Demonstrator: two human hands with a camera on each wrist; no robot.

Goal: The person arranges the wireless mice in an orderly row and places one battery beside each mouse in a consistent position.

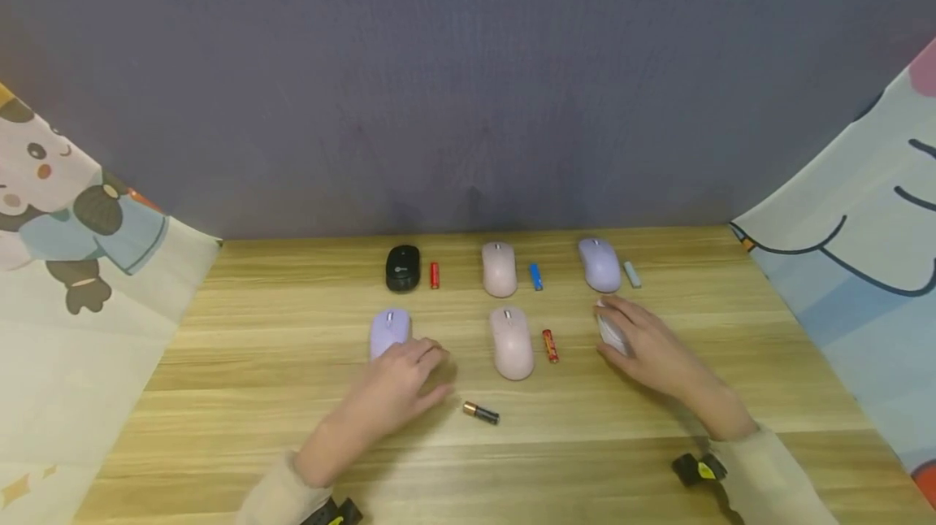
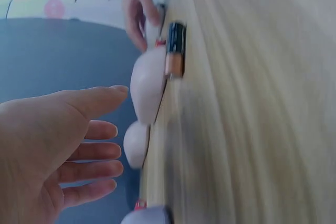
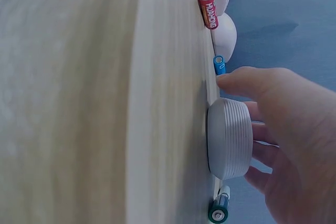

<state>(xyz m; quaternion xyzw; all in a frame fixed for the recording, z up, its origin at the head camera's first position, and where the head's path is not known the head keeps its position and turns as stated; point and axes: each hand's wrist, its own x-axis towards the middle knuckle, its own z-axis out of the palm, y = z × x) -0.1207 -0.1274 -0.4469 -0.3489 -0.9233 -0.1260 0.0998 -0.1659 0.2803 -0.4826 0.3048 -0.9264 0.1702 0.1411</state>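
In the head view my right hand [image 1: 647, 346] is over a white mouse [image 1: 610, 335] that lies on the table. The right wrist view shows ribbed lines on this mouse [image 3: 230, 139], with the thumb apart from its side and the fingers behind it. A green-ended battery [image 3: 219, 211] lies beside it, hidden in the head view. My left hand [image 1: 395, 387] hovers empty with fingers loosely extended, overlapping a lavender mouse [image 1: 390, 330]. Nearest to its thumb is a black and copper battery [image 1: 481, 413]. Right of that hand lie a pink mouse [image 1: 513, 344] and a red battery [image 1: 551, 345].
Along the back of the wooden table [image 1: 292, 427] are a black mouse [image 1: 403, 268], another red battery [image 1: 435, 275], a second pink mouse [image 1: 500, 269], a blue battery [image 1: 537, 276], a second lavender mouse [image 1: 600, 265] and a pale battery [image 1: 632, 274]. A dark panel [image 1: 468, 102] stands behind.
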